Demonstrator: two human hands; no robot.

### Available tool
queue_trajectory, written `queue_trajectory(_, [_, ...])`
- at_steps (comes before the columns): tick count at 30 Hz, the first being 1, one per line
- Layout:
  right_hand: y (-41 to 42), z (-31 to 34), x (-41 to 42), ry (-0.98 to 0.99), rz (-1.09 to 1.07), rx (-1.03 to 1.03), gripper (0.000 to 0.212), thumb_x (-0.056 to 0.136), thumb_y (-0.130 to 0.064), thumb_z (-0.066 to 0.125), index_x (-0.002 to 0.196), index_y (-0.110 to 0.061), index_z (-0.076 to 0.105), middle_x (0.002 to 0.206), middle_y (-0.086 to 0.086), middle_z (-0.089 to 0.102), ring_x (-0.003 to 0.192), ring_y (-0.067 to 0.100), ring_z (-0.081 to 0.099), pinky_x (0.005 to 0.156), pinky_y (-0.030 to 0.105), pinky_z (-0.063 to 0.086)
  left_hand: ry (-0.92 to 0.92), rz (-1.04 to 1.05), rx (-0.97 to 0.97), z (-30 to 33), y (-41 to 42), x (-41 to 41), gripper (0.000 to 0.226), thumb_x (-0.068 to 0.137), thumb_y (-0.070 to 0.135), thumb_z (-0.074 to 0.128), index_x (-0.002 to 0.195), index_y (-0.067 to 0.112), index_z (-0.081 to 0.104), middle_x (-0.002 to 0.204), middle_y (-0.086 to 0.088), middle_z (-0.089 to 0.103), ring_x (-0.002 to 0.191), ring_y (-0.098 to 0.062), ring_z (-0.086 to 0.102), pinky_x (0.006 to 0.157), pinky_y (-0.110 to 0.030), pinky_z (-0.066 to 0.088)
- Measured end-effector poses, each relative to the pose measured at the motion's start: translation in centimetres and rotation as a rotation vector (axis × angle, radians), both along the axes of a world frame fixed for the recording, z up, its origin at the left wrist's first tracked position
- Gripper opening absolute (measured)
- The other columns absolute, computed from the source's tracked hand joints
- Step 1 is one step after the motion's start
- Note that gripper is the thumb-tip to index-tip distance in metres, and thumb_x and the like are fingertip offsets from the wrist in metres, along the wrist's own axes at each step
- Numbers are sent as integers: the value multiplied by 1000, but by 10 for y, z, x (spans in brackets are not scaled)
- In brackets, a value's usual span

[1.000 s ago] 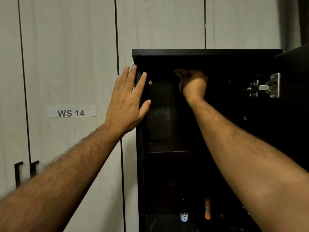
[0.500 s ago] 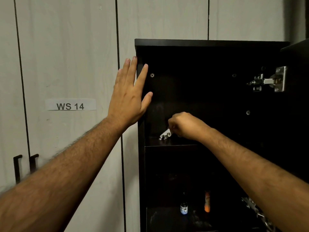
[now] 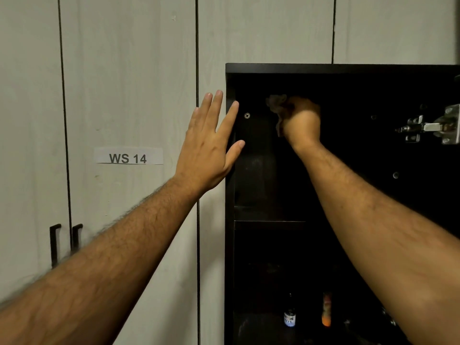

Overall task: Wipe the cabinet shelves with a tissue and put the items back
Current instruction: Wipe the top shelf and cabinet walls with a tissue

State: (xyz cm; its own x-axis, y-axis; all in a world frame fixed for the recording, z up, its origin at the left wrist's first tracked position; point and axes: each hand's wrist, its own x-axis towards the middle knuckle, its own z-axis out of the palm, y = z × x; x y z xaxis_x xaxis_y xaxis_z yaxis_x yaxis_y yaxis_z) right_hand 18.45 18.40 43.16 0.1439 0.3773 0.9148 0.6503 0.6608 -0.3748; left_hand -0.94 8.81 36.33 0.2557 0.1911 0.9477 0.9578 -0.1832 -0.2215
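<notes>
A dark open cabinet (image 3: 323, 68) fills the right half of the view. Deep in its top compartment my right hand (image 3: 302, 120) is closed around a crumpled tissue (image 3: 276, 103), pressed high against the back wall. My left hand (image 3: 210, 145) lies flat with spread fingers on the cabinet's left front edge and the pale panel beside it. The upper shelf (image 3: 268, 215) below my right hand looks bare. Far down on a lower shelf stand a small dark bottle (image 3: 289, 313) and an orange bottle (image 3: 326, 310).
Pale wooden wardrobe doors (image 3: 129, 83) cover the wall to the left, with a "WS 14" label (image 3: 128, 156) and two black handles (image 3: 66, 242). A metal hinge (image 3: 430, 127) sticks out at the cabinet's right side, where the open door begins.
My right hand with the tissue went down to the upper shelf half a second ago and has come back up to the top of the compartment. My left hand has stayed put.
</notes>
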Motion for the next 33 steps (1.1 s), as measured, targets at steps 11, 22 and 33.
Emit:
queue_trajectory(11, [-27, -90, -17, -871, -65, -207, 17, 85, -13, 66, 76, -27, 63, 84, -10, 56, 85, 13, 63, 71, 28, 52, -34, -24, 2, -3, 3, -4, 65, 99, 48, 33, 154, 18, 12, 161, -11, 4, 149, -24, -2, 121, -43, 6])
queue_trajectory(22, [-22, -27, 26, -272, -254, -162, 7, 83, -18, 66, 86, -18, 72, 86, 6, 70, 84, 27, 66, 71, 29, 52, -55, -10, 0, -2, 4, -6, 65, 99, 50, 31, 154, 18, 14, 162, -10, 5, 149, -23, -1, 121, -41, 7])
queue_trajectory(33, [-18, -7, -43, 155, 111, -9, 21, 91, -9, 59, 106, -6, 73, 102, 14, 73, 95, 26, 68, 75, 23, 45, -71, 3, 6, -3, 4, -5, 66, 100, 49, 33, 153, 17, 14, 161, -10, 7, 149, -24, 0, 120, -39, 6])
